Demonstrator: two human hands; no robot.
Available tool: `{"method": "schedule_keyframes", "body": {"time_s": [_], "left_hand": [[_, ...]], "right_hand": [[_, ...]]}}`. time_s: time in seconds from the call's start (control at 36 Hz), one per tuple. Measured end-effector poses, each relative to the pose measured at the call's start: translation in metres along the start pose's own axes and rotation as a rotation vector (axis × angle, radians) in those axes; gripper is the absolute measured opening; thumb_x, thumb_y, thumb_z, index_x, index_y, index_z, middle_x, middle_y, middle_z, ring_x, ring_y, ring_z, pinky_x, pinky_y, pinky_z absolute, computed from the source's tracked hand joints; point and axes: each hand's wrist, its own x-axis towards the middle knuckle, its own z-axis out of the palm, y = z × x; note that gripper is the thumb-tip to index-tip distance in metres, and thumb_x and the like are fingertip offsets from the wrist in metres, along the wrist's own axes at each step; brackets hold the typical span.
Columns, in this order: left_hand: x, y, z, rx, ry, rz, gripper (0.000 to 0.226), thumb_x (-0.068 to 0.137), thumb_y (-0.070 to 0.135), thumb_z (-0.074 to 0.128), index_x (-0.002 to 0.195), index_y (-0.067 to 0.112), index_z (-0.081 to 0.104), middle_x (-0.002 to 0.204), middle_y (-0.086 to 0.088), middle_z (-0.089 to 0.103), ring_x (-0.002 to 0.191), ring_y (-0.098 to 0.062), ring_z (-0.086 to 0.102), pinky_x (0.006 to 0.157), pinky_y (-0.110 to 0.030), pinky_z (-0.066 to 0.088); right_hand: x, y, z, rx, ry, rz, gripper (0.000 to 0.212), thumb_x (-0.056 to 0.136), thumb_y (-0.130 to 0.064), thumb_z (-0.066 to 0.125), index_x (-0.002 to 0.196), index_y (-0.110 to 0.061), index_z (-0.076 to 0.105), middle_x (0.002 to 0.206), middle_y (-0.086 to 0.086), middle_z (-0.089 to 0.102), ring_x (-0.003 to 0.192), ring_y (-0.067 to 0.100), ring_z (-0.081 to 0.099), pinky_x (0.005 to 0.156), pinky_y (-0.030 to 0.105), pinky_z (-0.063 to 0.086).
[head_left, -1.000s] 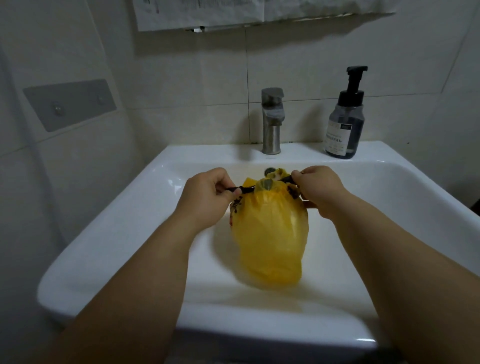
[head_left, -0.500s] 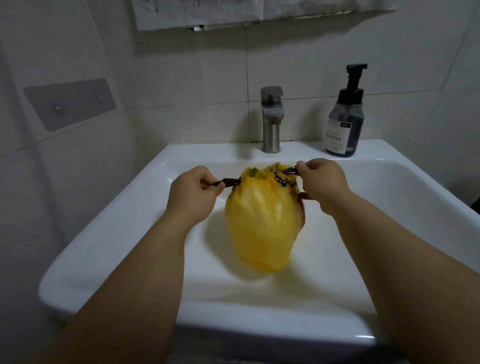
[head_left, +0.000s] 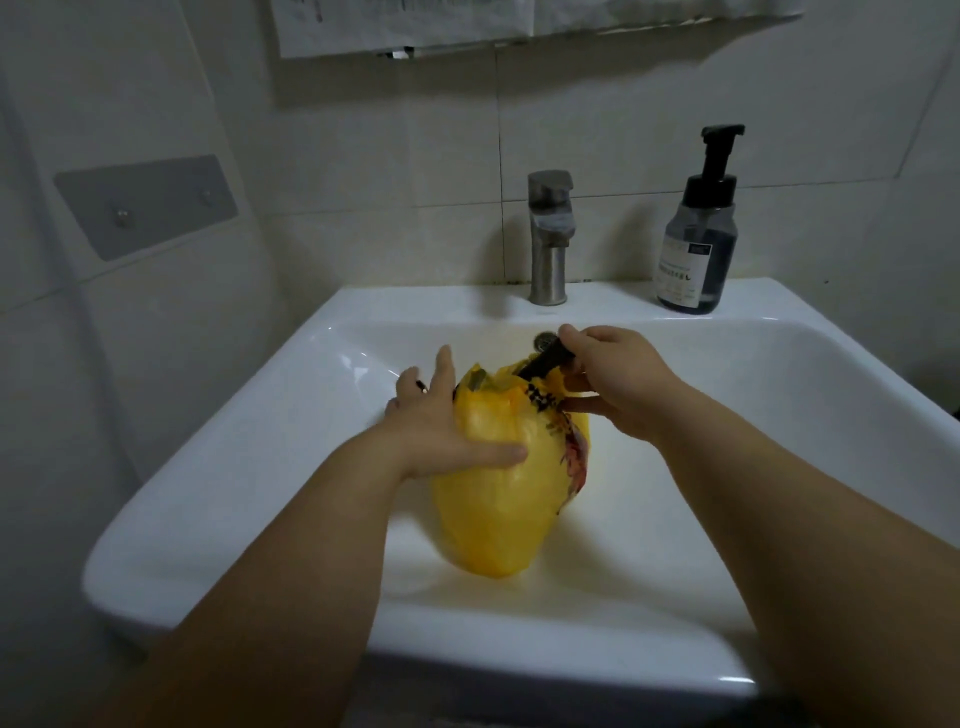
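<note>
A yellow drawstring bag (head_left: 498, 499) with a patterned rim hangs over the white sink basin (head_left: 753, 467), its bottom near the basin floor. My right hand (head_left: 613, 379) pinches the black drawstring (head_left: 545, 361) at the bag's top right and holds the bag up. My left hand (head_left: 441, 421) lies flat against the bag's left side with straight fingers and the thumb across the front. The bag's mouth is gathered and its contents are hidden.
A metal faucet (head_left: 548, 239) stands at the back of the sink, with a dark pump soap bottle (head_left: 696, 244) to its right. The drain (head_left: 544, 340) shows just behind the bag. Tiled walls close in at the back and left, with a grey plate (head_left: 145, 205).
My left hand has let go of the drawstring, opened and moved onto the bag's left side. My right hand still holds its end of the cord, now angled upward.
</note>
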Motion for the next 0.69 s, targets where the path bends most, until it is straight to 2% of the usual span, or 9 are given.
{"method": "schedule_keyframes", "body": {"time_s": [0.06,0.11,0.22,0.31,0.39,0.44,0.53,0.61,0.69], "left_hand": [[0.004,-0.007,0.0,0.065,-0.034,-0.091,0.143,0.06,0.064,0.079,0.145,0.034,-0.031,0.16,-0.011,-0.009,0.145,-0.034,0.02,0.112,-0.047,0.035],[0.009,-0.011,-0.002,-0.072,0.008,-0.073,0.135,0.07,0.05,0.081,0.147,0.031,-0.028,0.157,-0.015,0.019,0.135,-0.033,0.039,0.103,-0.044,0.045],[0.013,-0.011,-0.005,-0.173,0.286,0.03,0.09,0.084,0.03,0.073,0.155,0.02,0.018,0.144,-0.009,0.048,0.125,-0.028,0.051,0.099,-0.038,0.047],[0.017,-0.008,-0.016,-0.297,0.489,0.039,0.043,0.086,0.023,0.069,0.127,0.018,0.057,0.124,-0.008,0.063,0.11,-0.028,0.061,0.093,-0.04,0.051],[0.018,-0.008,-0.039,-0.383,0.615,0.046,0.014,0.088,0.019,0.064,0.1,0.026,0.066,0.105,-0.003,0.068,0.099,-0.027,0.063,0.086,-0.038,0.053],[0.02,-0.011,-0.056,-0.455,0.684,0.051,0.015,0.088,0.016,0.063,0.094,0.029,0.066,0.094,0.001,0.068,0.095,-0.025,0.064,0.083,-0.037,0.053],[0.022,-0.015,-0.078,-0.57,0.733,0.052,0.024,0.091,0.009,0.061,0.109,0.022,0.069,0.086,0.006,0.063,0.088,-0.018,0.061,0.072,-0.026,0.048],[0.032,-0.017,-0.099,-0.674,0.704,0.1,0.031,0.092,0.004,0.06,0.119,0.017,0.067,0.098,0.001,0.065,0.094,-0.018,0.062,0.082,-0.029,0.049],[0.043,-0.018,-0.114,-0.711,0.683,0.144,0.031,0.093,0.003,0.058,0.12,0.014,0.067,0.104,-0.001,0.066,0.097,-0.017,0.062,0.082,-0.027,0.048]], "right_hand": [[-0.001,0.0,0.001,0.035,-0.016,0.015,0.047,0.1,-0.029,0.048,0.118,0.015,0.047,0.088,0.018,0.047,0.08,0.03,0.047,0.091,0.057,0.049],[-0.001,-0.002,0.003,0.087,-0.025,0.02,0.047,0.1,-0.029,0.047,0.114,0.016,0.047,0.086,0.015,0.044,0.079,0.028,0.045,0.091,0.056,0.05],[-0.005,-0.009,0.006,0.239,-0.027,0.002,0.027,0.1,-0.028,0.048,0.089,-0.004,0.056,0.074,0.009,0.045,0.07,0.023,0.05,0.086,0.048,0.055],[-0.005,-0.017,0.011,0.327,-0.054,-0.056,0.025,0.1,-0.029,0.048,0.088,-0.01,0.056,0.069,0.003,0.043,0.061,0.015,0.046,0.07,0.035,0.054],[0.003,-0.028,0.015,0.245,-0.009,-0.128,0.03,0.097,-0.039,0.05,0.109,-0.012,0.057,0.079,-0.001,0.049,0.071,0.014,0.049,0.072,0.034,0.05],[0.012,-0.036,0.016,0.12,0.062,-0.177,0.036,0.096,-0.035,0.053,0.125,-0.014,0.052,0.107,0.002,0.056,0.097,0.02,0.055,0.086,0.04,0.052],[0.023,-0.041,0.019,-0.114,0.04,-0.216,0.068,0.09,-0.02,0.062,0.148,-0.021,0.028,0.148,0.007,0.037,0.126,0.029,0.046,0.1,0.046,0.046],[0.036,-0.043,0.028,-0.276,-0.07,-0.172,0.086,0.085,-0.022,0.07,0.152,-0.028,0.016,0.142,0.006,0.041,0.107,0.028,0.055,0.07,0.034,0.052],[0.05,-0.047,0.041,-0.318,-0.107,-0.195,0.063,0.088,-0.03,0.066,0.142,-0.027,0.035,0.118,0.003,0.054,0.084,0.016,0.053,0.057,0.025,0.044]]}}
